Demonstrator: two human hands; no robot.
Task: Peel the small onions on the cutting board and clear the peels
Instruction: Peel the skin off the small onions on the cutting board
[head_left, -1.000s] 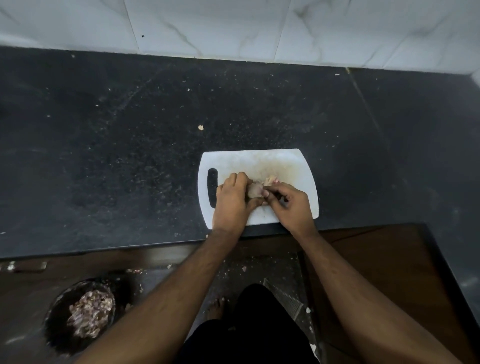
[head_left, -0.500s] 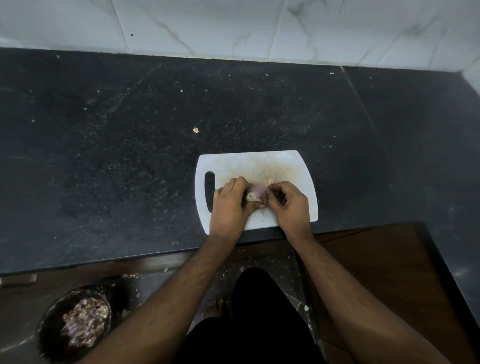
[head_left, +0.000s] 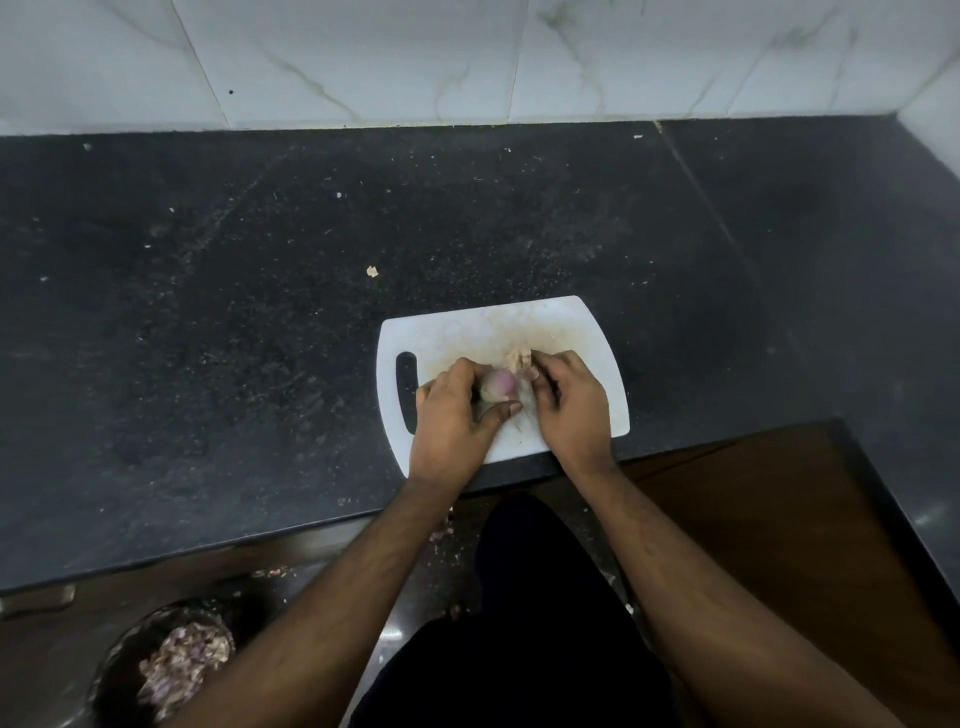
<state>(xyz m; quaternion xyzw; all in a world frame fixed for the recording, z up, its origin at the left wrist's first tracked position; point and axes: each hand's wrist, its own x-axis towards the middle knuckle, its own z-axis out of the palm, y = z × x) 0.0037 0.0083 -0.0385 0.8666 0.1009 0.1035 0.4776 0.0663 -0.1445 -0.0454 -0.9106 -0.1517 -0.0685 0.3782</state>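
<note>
Dark speckled stone kitchen counter, seen from above, where a person peels a small onion over a white cutting board.

Nearest, low on the floor, a dark round bin (head_left: 171, 660) holds papery purple peels. On the counter's front edge lies the smooth plastic cutting board (head_left: 452, 332). Above it the left hand (head_left: 452, 410) pinches a small onion (head_left: 500, 385), glossy and pinkish, mostly bare. The right hand (head_left: 571, 400) curls closed; whether it grips skin I cannot tell. Just beyond sits a pale peel scrap (head_left: 518, 358). Peeling looks nearly done; next likely means stripping any last skin, then gathering scraps.
</note>
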